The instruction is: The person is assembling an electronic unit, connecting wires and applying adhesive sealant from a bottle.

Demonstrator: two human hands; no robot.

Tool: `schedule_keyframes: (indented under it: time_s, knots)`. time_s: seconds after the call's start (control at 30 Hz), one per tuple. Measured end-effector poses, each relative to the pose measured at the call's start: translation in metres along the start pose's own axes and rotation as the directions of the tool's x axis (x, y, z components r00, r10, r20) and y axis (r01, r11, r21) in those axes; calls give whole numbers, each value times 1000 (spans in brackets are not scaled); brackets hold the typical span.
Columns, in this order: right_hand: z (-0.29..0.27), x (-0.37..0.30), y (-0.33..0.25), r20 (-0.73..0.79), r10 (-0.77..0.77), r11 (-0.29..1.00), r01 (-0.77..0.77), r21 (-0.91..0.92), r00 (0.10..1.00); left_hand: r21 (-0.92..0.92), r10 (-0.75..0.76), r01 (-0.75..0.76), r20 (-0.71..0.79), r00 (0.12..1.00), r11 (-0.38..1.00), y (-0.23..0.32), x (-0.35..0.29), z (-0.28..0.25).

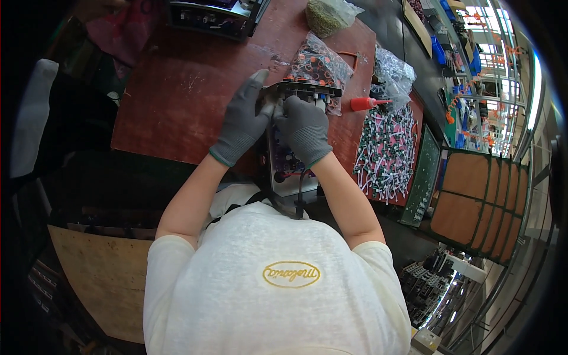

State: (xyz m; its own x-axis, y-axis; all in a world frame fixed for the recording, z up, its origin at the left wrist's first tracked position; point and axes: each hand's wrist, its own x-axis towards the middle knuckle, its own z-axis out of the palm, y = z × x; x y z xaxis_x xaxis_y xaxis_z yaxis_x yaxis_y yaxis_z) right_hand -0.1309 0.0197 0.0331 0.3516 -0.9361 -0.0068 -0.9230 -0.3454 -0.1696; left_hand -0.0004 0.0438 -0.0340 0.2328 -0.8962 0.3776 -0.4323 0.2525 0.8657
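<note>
An electronic unit with an open metal chassis (290,184) stands upright in front of me at the table's near edge. Its black front panel (307,89) faces away and carries orange-ringed knobs. My left hand (244,121), in a grey glove, grips the panel's left end, with long fingers at the front and the thumb behind. Behind the panel my right hand (305,127), gloved too, has its fingers curled in a pinch among the white connectors; what they hold is hidden. A black cable (300,192) hangs from the chassis near my right wrist.
On the red tabletop (171,112) lie a bag of orange-and-black parts (322,59), a bag of greenish pieces (328,16) and a red squeeze bottle (362,104). Many small boards with white wires (387,151) are spread at right. Another unit (216,18) stands at the far left.
</note>
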Motion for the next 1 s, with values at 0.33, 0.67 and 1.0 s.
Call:
schedule_keyframes:
  time_s: [0.33, 0.67, 1.0]
  knots:
    - [-6, 2, -3, 86, -21, 993, 30, -112, 996, -180, -187, 224, 201, 962, 958, 2, 2, 3]
    - [-7, 4, -7, 125, -32, 978, 57, -200, 992, -121, -154, 172, 144, 978, 978, 3, 2, 5]
    - [-1, -2, -1, 66, -5, 984, 17, -179, 998, -147, -166, 189, 159, 973, 971, 4, 0, 4]
